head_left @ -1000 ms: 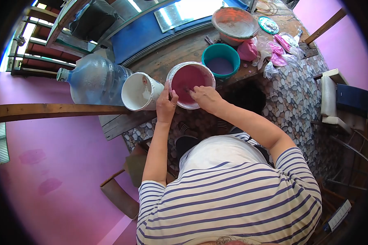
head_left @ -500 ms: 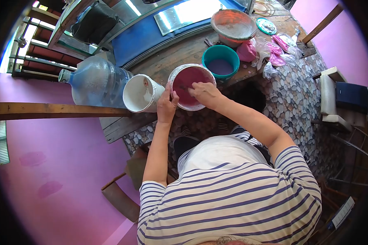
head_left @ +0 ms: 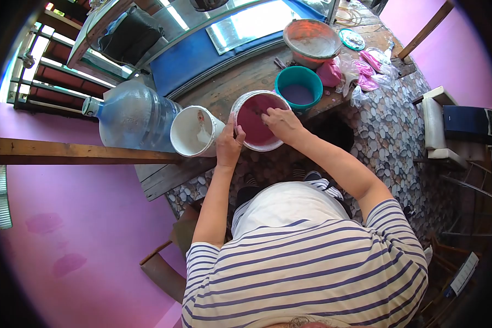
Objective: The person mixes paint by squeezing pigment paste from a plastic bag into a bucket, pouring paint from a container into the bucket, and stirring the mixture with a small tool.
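My left hand (head_left: 229,144) grips the left rim of a white bucket (head_left: 264,147) with dark pink stuff inside, its thumb along the near edge. Over the bucket's right side is my right hand (head_left: 282,124), fingers closed round something dark that reaches into the pink contents; its shape is too small to tell. To the left, close beside my left hand, a white pail (head_left: 188,131) with a stained inside stands. A teal bucket (head_left: 299,87) holding purplish liquid is just behind my right hand.
A big clear water bottle (head_left: 136,117) lies on its side at left. Farther back are an orange basin (head_left: 311,42), a round lid (head_left: 352,39) and pink plastic bags (head_left: 366,75). A wooden beam (head_left: 82,151) crosses at left. A chair (head_left: 437,128) is at right.
The view has shifted, so the buckets appear slightly lower and to the right. My right hand has moved a little within the bucket's opening. My left hand keeps its hold on the rim.
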A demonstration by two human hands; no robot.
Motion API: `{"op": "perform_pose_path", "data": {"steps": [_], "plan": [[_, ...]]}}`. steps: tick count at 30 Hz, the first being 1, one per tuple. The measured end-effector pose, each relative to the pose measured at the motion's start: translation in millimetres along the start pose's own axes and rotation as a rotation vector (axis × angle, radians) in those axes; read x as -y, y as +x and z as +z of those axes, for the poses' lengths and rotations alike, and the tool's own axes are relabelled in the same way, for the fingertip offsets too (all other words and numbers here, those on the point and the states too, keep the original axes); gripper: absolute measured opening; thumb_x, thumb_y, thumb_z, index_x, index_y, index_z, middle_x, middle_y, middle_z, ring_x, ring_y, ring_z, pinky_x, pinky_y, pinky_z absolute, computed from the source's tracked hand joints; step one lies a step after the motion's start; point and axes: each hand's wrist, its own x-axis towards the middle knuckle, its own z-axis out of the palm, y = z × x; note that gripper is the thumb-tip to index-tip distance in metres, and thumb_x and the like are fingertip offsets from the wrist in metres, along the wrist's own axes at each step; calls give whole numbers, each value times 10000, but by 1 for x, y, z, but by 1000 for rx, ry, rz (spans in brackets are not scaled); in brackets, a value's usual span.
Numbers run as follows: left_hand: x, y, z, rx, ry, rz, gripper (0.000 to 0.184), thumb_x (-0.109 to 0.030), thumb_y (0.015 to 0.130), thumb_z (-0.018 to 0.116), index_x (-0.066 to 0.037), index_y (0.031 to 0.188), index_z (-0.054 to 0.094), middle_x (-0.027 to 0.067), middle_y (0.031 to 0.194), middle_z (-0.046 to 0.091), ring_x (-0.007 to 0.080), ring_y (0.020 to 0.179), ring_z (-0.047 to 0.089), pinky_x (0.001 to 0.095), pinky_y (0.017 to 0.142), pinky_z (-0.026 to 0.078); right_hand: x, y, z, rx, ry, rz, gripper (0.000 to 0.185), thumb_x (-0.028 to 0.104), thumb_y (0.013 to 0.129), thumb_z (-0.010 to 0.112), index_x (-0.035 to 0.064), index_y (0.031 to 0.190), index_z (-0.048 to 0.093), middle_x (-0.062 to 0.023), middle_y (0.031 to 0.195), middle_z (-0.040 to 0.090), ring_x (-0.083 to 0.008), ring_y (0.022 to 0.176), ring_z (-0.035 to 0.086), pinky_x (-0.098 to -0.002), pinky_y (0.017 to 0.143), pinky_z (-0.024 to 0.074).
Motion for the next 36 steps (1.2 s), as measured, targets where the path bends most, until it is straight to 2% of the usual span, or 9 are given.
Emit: {"op": "perform_pose_path", "data": {"steps": [5, 9, 11, 15, 18, 25, 30, 34, 36], "plan": [[6, 3, 0, -10, -25, -5, 466, -215, 962, 580, -14, 1382, 554, 239, 955, 683, 381, 821, 679, 449, 731, 535, 8, -18, -9, 138, 31, -45, 142, 112, 876, 588, 67, 978, 677, -111, 881, 661, -278, 816, 701, -403, 706, 563], [9, 4, 1, -21, -11, 34, 468, -214, 961, 580, -18, 1386, 551, 235, 964, 683, 379, 826, 680, 448, 740, 536, 11, -11, -16, 104, 57, 29, 133, 114, 886, 584, 65, 964, 680, -115, 879, 660, -274, 821, 703, -402, 706, 562], [12, 4, 2, -10, -4, 41, 478, -216, 962, 581, -26, 1399, 540, 229, 976, 683, 376, 832, 680, 443, 747, 538, 9, -1, -10, -61, 34, 133, 123, 126, 888, 596, 70, 955, 683, -118, 875, 666, -276, 843, 708, -409, 711, 561], [1, 6, -4, 58, -1, -12, 490, -221, 961, 585, -31, 1409, 529, 221, 972, 683, 374, 831, 680, 439, 744, 540, 4, -4, 4, -36, -1, 140, 122, 134, 886, 601, 76, 958, 681, -116, 867, 667, -272, 853, 708, -413, 716, 561], [-1, 6, -4, 91, -41, -65, 472, -247, 984, 552, -6, 1391, 545, 262, 1085, 683, 408, 960, 684, 445, 841, 543, 12, -16, 3, 74, 37, 116, 122, 129, 888, 587, 79, 955, 677, -110, 861, 663, -276, 832, 703, -414, 718, 562], [6, 9, 3, 39, -30, 60, 482, -195, 953, 594, -48, 1409, 539, 210, 913, 667, 373, 788, 663, 462, 699, 520, 8, 6, 8, -129, 56, 183, 134, 117, 888, 550, 84, 937, 670, -103, 879, 658, -289, 797, 696, -422, 701, 567], [2, 12, 5, 42, -52, 74, 484, -189, 954, 596, -55, 1416, 541, 199, 888, 655, 354, 743, 654, 448, 676, 516, 15, -6, 6, 36, 88, -41, 129, 143, 876, 594, 80, 951, 678, -92, 888, 662, -285, 824, 706, -422, 701, 567], [3, 14, 4, 41, -67, 69, 489, -185, 957, 591, -50, 1423, 533, 198, 887, 651, 359, 741, 651, 450, 682, 517, 8, -16, -10, 125, 83, 2, 167, 165, 848, 645, 88, 990, 689, -78, 899, 662, -278, 835, 702, -424, 704, 565], [4, 14, 2, 68, -74, 53, 489, -184, 958, 589, -49, 1424, 531, 200, 899, 655, 361, 749, 653, 450, 687, 518, 5, -9, -8, 37, 69, 47, 168, 162, 848, 644, 89, 993, 689, -76, 902, 661, -276, 835, 696, -424, 704, 564]]}}
